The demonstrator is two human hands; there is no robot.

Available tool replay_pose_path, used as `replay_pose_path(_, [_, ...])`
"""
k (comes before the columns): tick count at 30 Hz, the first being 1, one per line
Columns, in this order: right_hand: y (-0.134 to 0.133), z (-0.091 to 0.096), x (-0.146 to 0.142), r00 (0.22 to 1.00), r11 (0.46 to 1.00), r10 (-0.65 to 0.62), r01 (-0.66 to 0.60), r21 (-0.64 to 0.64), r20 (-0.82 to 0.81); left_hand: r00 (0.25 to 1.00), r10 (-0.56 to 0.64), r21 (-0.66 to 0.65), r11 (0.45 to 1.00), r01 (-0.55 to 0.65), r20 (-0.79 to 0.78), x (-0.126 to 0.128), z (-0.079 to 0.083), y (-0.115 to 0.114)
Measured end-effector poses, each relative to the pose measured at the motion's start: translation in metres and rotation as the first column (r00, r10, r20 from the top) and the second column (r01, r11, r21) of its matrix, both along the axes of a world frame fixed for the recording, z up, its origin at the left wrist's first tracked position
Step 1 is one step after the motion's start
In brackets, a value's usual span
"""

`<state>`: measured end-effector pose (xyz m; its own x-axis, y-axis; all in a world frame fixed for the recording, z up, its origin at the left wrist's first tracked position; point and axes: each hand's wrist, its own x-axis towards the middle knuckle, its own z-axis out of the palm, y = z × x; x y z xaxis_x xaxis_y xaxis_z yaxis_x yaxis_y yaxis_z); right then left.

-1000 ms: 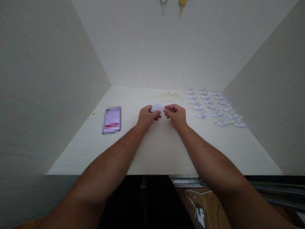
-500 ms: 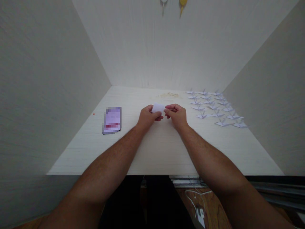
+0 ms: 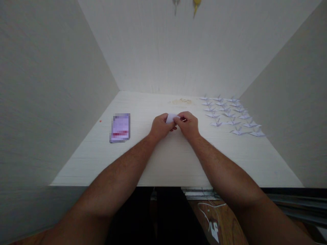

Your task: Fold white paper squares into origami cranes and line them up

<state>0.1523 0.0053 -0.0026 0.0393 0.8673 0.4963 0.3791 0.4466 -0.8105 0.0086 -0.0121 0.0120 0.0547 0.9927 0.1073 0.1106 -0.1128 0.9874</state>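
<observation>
A small piece of white paper point(image 3: 171, 118) is held above the middle of the white table, between both hands. My left hand point(image 3: 162, 126) is closed on its left and lower side, thumb on top. My right hand point(image 3: 188, 124) pinches the paper's right edge between thumb and fingers, and the paper bends there. Parts of the sheet are hidden behind the fingers. To the right, several folded white paper cranes point(image 3: 226, 115) stand in rows on the table.
A pixelated purple pad-like object point(image 3: 121, 127) lies on the left of the table point(image 3: 168, 163). A small red dot point(image 3: 100, 121) is near the left wall. Pale brown marks point(image 3: 182, 101) show at the back. Walls enclose three sides; a white cable point(image 3: 204, 214) and power strip point(image 3: 214, 231) lie on the floor.
The paper, flat and facing up before, now looks curved at its right side. My right hand has moved slightly left onto it, and my left hand has shifted slightly right.
</observation>
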Motion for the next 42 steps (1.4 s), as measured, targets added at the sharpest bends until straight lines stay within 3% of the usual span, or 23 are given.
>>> replay_pose_path(4, [0.0024, 0.0001, 0.0002, 0.993, 0.990, 0.044, -0.058, -0.128, -0.114, 0.997, 0.071, 0.048, 0.996, -0.070, -0.008, -0.0020, -0.0011, 0.0025])
replay_pose_path(8, [0.0009, 0.0031, 0.0000, 0.982, 0.959, 0.091, -0.132, -0.251, -0.168, 0.981, 0.163, 0.007, 0.986, -0.165, 0.103, -0.0042, 0.0008, 0.0056])
replay_pose_path(16, [0.0021, 0.0039, 0.0013, 0.978, 0.972, 0.062, -0.104, -0.209, -0.198, 0.977, 0.055, -0.057, 0.997, -0.044, 0.205, -0.0011, 0.0023, 0.0012])
replay_pose_path(18, [0.0034, 0.0021, 0.0010, 0.973, 0.976, 0.080, -0.121, -0.183, -0.217, 0.973, 0.066, -0.061, 0.997, -0.054, 0.219, -0.0008, 0.0018, 0.0010])
replay_pose_path(25, [0.0015, 0.0017, 0.0008, 0.969, 0.946, 0.109, -0.169, -0.275, -0.221, 0.970, 0.114, -0.059, 0.993, -0.104, 0.213, -0.0004, 0.0019, 0.0030])
replay_pose_path(35, [0.0041, -0.0009, 0.0031, 0.991, 0.964, 0.057, -0.086, -0.252, -0.119, 0.977, 0.133, -0.061, 0.990, -0.124, 0.168, 0.0013, 0.0049, 0.0019])
replay_pose_path(42, [0.0032, -0.0001, 0.0026, 0.984, 0.957, 0.050, -0.096, -0.274, -0.172, 0.972, 0.154, -0.041, 0.988, -0.149, 0.177, 0.0021, 0.0037, 0.0025])
